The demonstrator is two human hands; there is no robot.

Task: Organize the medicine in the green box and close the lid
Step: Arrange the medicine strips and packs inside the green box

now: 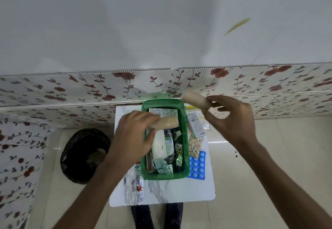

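Green box [186, 157] sits w/ lid off on the small white table [161, 193], about mid-table, pushed toward the flowered wall. No lid in view. Inside the box: a printed carton at the far end, a white pouch, dark bottle, foil sachets at the near end, all loose and jumbled.

Left hand [133, 139] is over the box's left rim, fingers closed round a beige roll [166, 122] that lies across the box's far half. Right hand [231, 119] is above and right of the box, fingers pinched on one end of a second beige roll [195, 98]; blurred, so the exact grip is unclear.

Right of the box, touching or nearly so: a blue pill strip [197, 166], a yellowish pill strip, a white packet. Left of the box's near corner: a silver strip [133, 184].

Handling, my read: rolls look soft and light, prob. bandage, so grip mid-length, gentle squeeze is fine. Strips are thin, stiff-ish, slippery foil; pinch by an edge and slide flat along the box wall. Box itself looks like light rigid plastic; steady it by the rim.
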